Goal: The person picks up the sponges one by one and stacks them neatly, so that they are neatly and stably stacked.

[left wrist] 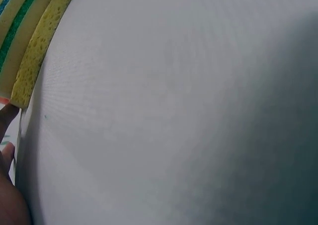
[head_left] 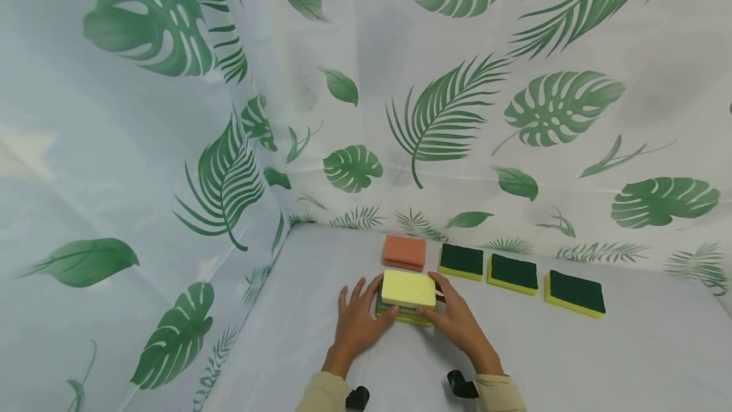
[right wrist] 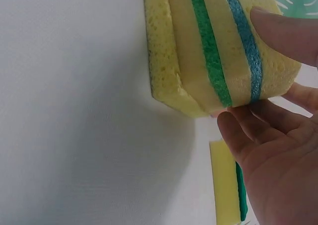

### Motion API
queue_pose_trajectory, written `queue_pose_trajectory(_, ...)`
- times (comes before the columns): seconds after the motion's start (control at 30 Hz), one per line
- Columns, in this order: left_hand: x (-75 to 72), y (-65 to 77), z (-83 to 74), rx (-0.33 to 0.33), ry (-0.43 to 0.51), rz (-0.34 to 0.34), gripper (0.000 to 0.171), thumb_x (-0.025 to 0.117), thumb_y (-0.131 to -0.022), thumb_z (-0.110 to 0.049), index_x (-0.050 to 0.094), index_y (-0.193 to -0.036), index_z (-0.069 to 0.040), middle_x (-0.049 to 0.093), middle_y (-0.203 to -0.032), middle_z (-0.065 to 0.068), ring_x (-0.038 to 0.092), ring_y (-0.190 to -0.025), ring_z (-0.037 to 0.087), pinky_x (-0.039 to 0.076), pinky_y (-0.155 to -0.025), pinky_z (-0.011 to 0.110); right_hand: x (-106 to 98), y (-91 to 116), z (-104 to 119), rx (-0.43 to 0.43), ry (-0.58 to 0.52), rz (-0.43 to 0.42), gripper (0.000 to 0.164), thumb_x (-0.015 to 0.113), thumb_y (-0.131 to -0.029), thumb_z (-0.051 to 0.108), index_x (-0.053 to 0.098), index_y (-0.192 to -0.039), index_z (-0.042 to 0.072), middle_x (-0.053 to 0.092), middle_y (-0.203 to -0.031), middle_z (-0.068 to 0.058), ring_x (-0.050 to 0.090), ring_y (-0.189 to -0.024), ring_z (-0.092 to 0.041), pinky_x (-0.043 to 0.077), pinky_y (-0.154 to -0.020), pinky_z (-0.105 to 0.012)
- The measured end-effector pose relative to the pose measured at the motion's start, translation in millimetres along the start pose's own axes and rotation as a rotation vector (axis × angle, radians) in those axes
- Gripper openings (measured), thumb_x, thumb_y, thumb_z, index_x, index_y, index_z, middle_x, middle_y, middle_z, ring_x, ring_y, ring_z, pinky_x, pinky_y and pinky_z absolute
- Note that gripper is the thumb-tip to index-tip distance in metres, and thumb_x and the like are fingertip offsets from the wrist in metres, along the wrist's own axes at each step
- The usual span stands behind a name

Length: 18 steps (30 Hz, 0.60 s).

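A stack of sponges (right wrist: 216, 61) stands on the white table, with a pale yellow sponge (head_left: 408, 288) on top. Green and blue scouring layers show between its yellow layers in the right wrist view. At the stack's left side, my left hand (head_left: 360, 322) holds the top sponge between thumb and index finger, its other fingers spread. My right hand (head_left: 457, 320) grips the opposite side; its thumb lies on the top sponge's front and its fingers touch the side. The left wrist view catches only the stack's edge (left wrist: 37, 51) and some fingertips.
An orange sponge stack (head_left: 404, 252) sits just behind. To the right, a row of yellow sponges with dark green tops holds a near one (head_left: 460, 260), a middle one (head_left: 512, 273) and a far one (head_left: 574, 292). Leaf-printed cloth walls (head_left: 377, 126) border the table's back and left.
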<state>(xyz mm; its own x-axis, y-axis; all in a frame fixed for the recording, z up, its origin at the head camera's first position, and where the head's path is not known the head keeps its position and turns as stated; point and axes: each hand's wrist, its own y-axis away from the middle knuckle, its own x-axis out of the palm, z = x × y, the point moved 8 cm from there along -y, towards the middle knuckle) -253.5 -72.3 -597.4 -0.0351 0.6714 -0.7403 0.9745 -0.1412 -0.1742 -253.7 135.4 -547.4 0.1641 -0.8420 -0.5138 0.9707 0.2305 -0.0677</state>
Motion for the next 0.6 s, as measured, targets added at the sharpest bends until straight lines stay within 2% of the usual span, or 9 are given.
queue_pose_trajectory(0.2,2.2,2.4,2.8,-0.017,-0.005,0.000,0.084,0.056,-0.097,-0.075,0.039,-0.167,-0.031,0.052,-0.161,0.004,0.032,-0.157,0.032,0.006,-0.127,0.063,2.3,-0.4,-3.0,0.016,-0.016,0.008,0.084,0.084,-0.095,0.014,0.035,-0.161,-0.005,0.044,-0.160,-0.029,0.047,-0.145,-0.048,0.045,-0.115,-0.057)
queue_pose_trajectory(0.43,3.0,2.4,0.6,-0.005,-0.003,-0.003,0.084,0.056,-0.098,-0.074,0.039,-0.167,-0.030,0.051,-0.162,0.005,0.033,-0.157,0.032,0.006,-0.127,0.064,0.5,-0.1,-6.3,0.020,-0.038,0.010,0.085,0.085,-0.093,0.012,0.036,-0.161,-0.002,0.042,-0.162,-0.027,0.044,-0.148,-0.047,0.043,-0.117,-0.056)
queue_pose_trajectory(0.6,0.5,2.1,0.2,-0.007,-0.010,-0.006,0.084,0.058,-0.097,-0.073,0.040,-0.167,-0.029,0.052,-0.161,0.006,0.034,-0.156,0.033,0.007,-0.127,0.064,1.8,-0.6,-8.1,0.005,-0.057,0.022,0.087,0.084,-0.095,0.015,0.033,-0.163,-0.002,0.039,-0.164,-0.028,0.042,-0.149,-0.048,0.042,-0.117,-0.057)
